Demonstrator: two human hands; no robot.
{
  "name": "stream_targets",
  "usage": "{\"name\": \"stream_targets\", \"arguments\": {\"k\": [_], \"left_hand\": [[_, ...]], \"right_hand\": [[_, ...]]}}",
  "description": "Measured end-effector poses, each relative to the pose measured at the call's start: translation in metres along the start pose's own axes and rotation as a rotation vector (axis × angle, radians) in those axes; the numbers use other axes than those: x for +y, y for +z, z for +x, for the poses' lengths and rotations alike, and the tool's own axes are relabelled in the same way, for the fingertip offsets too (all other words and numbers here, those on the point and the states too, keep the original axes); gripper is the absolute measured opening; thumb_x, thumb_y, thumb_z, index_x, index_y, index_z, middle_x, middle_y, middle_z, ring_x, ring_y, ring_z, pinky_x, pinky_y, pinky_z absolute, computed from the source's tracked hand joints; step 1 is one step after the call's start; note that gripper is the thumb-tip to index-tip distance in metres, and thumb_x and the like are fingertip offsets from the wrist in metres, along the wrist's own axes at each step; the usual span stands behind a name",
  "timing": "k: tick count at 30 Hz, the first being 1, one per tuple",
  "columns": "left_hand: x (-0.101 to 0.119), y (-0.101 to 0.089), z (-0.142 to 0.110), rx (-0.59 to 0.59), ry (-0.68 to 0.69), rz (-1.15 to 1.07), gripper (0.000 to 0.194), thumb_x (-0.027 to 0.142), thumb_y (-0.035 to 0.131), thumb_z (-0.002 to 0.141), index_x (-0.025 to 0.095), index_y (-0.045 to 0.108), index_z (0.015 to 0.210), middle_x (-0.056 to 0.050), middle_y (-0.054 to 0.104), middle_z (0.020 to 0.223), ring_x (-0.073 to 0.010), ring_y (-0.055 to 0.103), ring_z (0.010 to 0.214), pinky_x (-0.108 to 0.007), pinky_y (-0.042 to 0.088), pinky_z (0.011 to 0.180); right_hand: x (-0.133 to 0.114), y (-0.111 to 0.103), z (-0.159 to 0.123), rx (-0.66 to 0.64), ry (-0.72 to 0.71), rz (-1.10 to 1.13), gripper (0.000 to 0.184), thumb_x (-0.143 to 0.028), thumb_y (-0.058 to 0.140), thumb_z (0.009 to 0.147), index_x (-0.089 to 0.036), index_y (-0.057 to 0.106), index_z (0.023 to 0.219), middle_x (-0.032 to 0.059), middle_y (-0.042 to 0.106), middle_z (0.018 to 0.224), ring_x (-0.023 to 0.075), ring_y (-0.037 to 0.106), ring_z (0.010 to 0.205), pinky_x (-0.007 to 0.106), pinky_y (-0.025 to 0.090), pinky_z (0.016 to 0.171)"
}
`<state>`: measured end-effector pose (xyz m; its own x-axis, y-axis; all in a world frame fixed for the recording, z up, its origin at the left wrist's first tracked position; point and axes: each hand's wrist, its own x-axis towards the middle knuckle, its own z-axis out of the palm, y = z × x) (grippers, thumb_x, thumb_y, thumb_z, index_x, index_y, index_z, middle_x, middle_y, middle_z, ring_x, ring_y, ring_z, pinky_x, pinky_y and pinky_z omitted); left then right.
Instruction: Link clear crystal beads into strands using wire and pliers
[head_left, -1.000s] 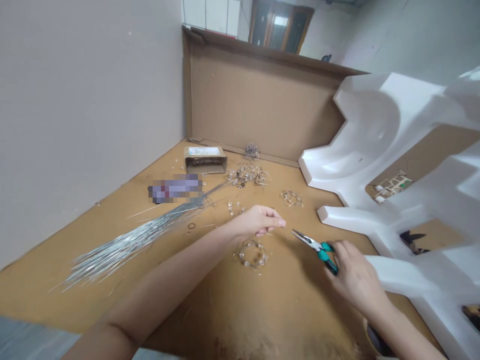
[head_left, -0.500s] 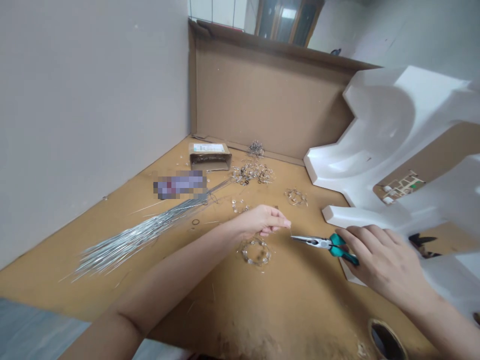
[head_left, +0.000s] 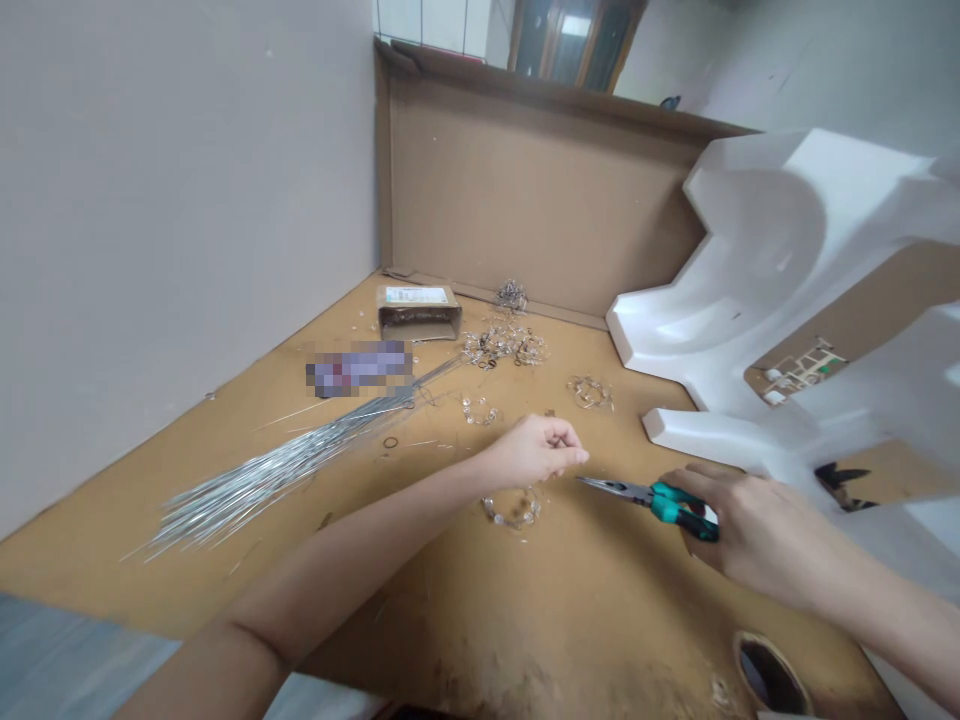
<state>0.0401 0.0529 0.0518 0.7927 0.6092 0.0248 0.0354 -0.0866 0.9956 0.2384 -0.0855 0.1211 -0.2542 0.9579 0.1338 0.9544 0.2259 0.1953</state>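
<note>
My left hand [head_left: 536, 452] hovers over the brown board [head_left: 570, 590] with its fingers pinched together; what they pinch is too small to make out. Just under it lies a small ring of wire and clear beads [head_left: 512, 510]. My right hand [head_left: 750, 530] is wrapped round the teal handles of needle-nose pliers [head_left: 645, 497]. The metal jaws point left and stop just short of my left fingertips.
A bundle of thin silver wires [head_left: 277, 470] lies to the left. Piles of wire rings [head_left: 501, 345] and a small cardboard box [head_left: 418, 310] sit farther back by the cardboard wall. White foam packing [head_left: 780, 300] fills the right side. A hole [head_left: 772, 675] is at the front right.
My right hand has turned the pliers from a slant to nearly level and brought the jaws close to my left fingertips. My left hand shifted slightly toward me, over the bead ring.
</note>
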Motion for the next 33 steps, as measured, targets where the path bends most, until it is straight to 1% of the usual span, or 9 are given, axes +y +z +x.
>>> {"name": "stream_targets", "arguments": {"k": [2, 4, 9, 14, 16, 18, 22, 27, 33], "left_hand": [[0.001, 0.003, -0.001, -0.011, 0.022, -0.007, 0.023, 0.037, 0.059, 0.073, 0.014, 0.054, 0.071, 0.007, 0.048, 0.051, -0.0028, 0.039, 0.038, -0.016, 0.032, 0.04], [0.003, 0.001, -0.001, -0.047, 0.027, -0.028, 0.024, 0.038, 0.059, 0.074, 0.014, 0.055, 0.074, 0.006, 0.051, 0.055, -0.0031, 0.041, 0.039, -0.016, 0.034, 0.04], [0.009, -0.015, -0.002, -0.225, 0.042, -0.014, 0.025, 0.037, 0.058, 0.076, 0.012, 0.058, 0.076, 0.0, 0.058, 0.065, -0.0073, 0.053, 0.051, -0.02, 0.043, 0.049], [0.017, -0.023, -0.009, -0.313, 0.131, 0.275, 0.026, 0.037, 0.053, 0.08, 0.014, 0.053, 0.07, 0.006, 0.043, 0.057, -0.0044, 0.042, 0.05, -0.017, 0.032, 0.049], [0.018, -0.023, -0.011, -0.317, 0.191, 0.334, 0.029, 0.036, 0.049, 0.083, 0.014, 0.047, 0.064, 0.007, 0.036, 0.057, -0.0041, 0.034, 0.05, -0.018, 0.027, 0.049], [0.018, -0.023, -0.01, -0.317, 0.193, 0.341, 0.03, 0.036, 0.046, 0.084, 0.015, 0.043, 0.063, 0.007, 0.032, 0.056, -0.0048, 0.029, 0.051, -0.018, 0.024, 0.049], [0.013, -0.025, -0.006, -0.379, 0.157, 0.251, 0.031, 0.037, 0.045, 0.084, 0.015, 0.042, 0.063, 0.007, 0.034, 0.056, -0.0052, 0.029, 0.05, -0.019, 0.025, 0.05], [0.009, -0.024, -0.005, -0.46, 0.098, 0.055, 0.032, 0.04, 0.047, 0.083, 0.016, 0.04, 0.064, 0.006, 0.037, 0.056, -0.0046, 0.032, 0.048, -0.019, 0.026, 0.049], [0.013, -0.022, -0.009, -0.48, 0.064, -0.028, 0.037, 0.045, 0.052, 0.08, 0.016, 0.039, 0.062, 0.007, 0.037, 0.054, -0.0034, 0.03, 0.045, -0.018, 0.023, 0.045]], "right_hand": [[0.001, -0.009, 0.002, -0.237, 0.104, 0.119, 0.017, -0.013, 0.05, 0.065, -0.026, 0.057, 0.072, -0.005, 0.056, 0.056, 0.011, 0.048, 0.046, 0.022, 0.031, 0.044], [0.003, -0.017, 0.004, -0.345, 0.167, 0.17, 0.019, -0.011, 0.048, 0.064, -0.026, 0.056, 0.073, -0.0045, 0.056, 0.057, 0.0119, 0.048, 0.048, 0.023, 0.032, 0.046], [0.012, -0.026, 0.002, -0.363, 0.162, 0.194, 0.027, -0.009, 0.046, 0.061, -0.027, 0.057, 0.078, -0.0043, 0.059, 0.065, 0.013, 0.05, 0.053, 0.024, 0.036, 0.049], [0.017, -0.026, -0.006, -0.377, 0.146, 0.18, 0.022, -0.014, 0.048, 0.067, -0.029, 0.057, 0.081, -0.0048, 0.06, 0.065, 0.0127, 0.051, 0.05, 0.024, 0.037, 0.046], [0.017, -0.025, -0.008, -0.289, 0.132, 0.12, 0.022, -0.016, 0.048, 0.07, -0.03, 0.057, 0.085, -0.0039, 0.061, 0.068, 0.0137, 0.053, 0.051, 0.025, 0.038, 0.046], [0.015, -0.024, -0.01, -0.091, 0.065, 0.026, 0.024, -0.02, 0.049, 0.072, -0.028, 0.055, 0.093, 0.0, 0.063, 0.078, 0.0168, 0.057, 0.059, 0.028, 0.041, 0.05], [0.013, -0.022, -0.01, 0.225, -0.201, -0.215, 0.028, -0.029, 0.049, 0.077, -0.021, 0.054, 0.103, 0.0085, 0.062, 0.089, 0.0241, 0.057, 0.075, 0.035, 0.041, 0.063], [0.009, -0.02, -0.008, 0.245, -0.411, -0.425, 0.03, -0.02, 0.041, 0.081, -0.02, 0.054, 0.108, 0.0078, 0.06, 0.083, 0.0228, 0.05, 0.073, 0.034, 0.034, 0.064], [0.001, -0.019, -0.005, 0.279, -0.351, -0.476, 0.031, -0.015, 0.039, 0.081, -0.018, 0.054, 0.108, 0.007, 0.057, 0.079, 0.0226, 0.048, 0.072, 0.034, 0.032, 0.064]]}}
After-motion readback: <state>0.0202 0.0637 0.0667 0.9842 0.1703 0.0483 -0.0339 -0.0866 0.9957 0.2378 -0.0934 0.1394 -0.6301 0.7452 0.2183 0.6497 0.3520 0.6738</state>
